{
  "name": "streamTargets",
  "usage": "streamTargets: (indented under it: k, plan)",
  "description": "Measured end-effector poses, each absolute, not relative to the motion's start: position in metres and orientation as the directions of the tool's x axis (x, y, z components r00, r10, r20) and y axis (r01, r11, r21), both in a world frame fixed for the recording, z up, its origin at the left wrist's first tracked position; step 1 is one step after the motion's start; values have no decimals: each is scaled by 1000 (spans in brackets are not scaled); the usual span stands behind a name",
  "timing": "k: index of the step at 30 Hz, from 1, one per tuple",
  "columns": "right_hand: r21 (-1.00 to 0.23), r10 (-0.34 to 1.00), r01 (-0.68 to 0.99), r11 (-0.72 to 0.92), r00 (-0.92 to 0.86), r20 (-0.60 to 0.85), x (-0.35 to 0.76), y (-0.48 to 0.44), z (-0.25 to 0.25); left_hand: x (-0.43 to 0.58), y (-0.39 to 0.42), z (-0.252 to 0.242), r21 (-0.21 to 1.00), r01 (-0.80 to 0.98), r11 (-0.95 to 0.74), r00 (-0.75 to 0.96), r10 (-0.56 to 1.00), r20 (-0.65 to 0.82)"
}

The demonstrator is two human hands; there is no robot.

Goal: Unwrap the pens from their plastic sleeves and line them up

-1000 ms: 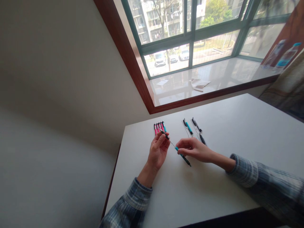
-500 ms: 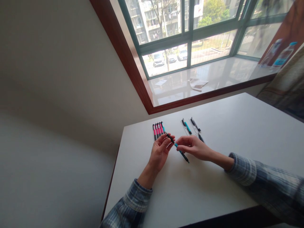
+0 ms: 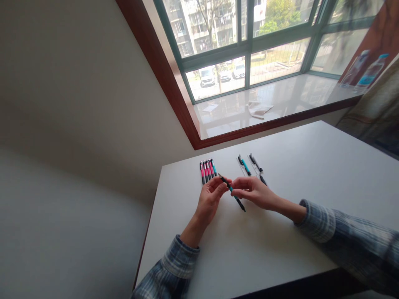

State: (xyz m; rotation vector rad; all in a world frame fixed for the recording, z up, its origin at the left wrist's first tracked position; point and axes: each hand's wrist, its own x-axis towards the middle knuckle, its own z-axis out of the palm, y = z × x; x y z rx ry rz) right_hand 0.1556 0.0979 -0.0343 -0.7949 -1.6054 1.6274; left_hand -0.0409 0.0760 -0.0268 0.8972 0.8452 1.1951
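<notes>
A slim teal-and-black pen (image 3: 232, 192) lies slanted between my hands, its dark tip pointing down to the right. My left hand (image 3: 210, 196) pinches its upper end with the fingertips. My right hand (image 3: 252, 193) holds the teal barrel from the right, between thumb and fingers. Just beyond my left hand lies a tight row of several pink-and-black pens (image 3: 207, 171), with one teal pen at its right end. Several more pens (image 3: 245, 167) in clear sleeves lie beyond my right hand, and its fingers do not touch them.
The pens lie on a white table (image 3: 280, 158) with a corner at the far right. Beyond it is a polished window sill (image 3: 264, 110) holding a crumpled cloth. A wall fills the left side, and a wooden frame surrounds the large window.
My hands have drawn closer together along the pen. The pen now stands steeper, and its lower tip has moved up and left. The view has shifted slightly.
</notes>
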Motion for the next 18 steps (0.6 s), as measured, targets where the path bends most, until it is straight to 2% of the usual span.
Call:
streamTargets:
  k: [10,18]
  plan:
    - [-981,837,-152,-122,-546,-19,157,100,-41,-40,77,-25,948,-304,94,105,992,-65]
    - [-993,846,-91,-76,-533,-16,156,100,-39,-40,77,-25,985,-167,32,86,996,-18]
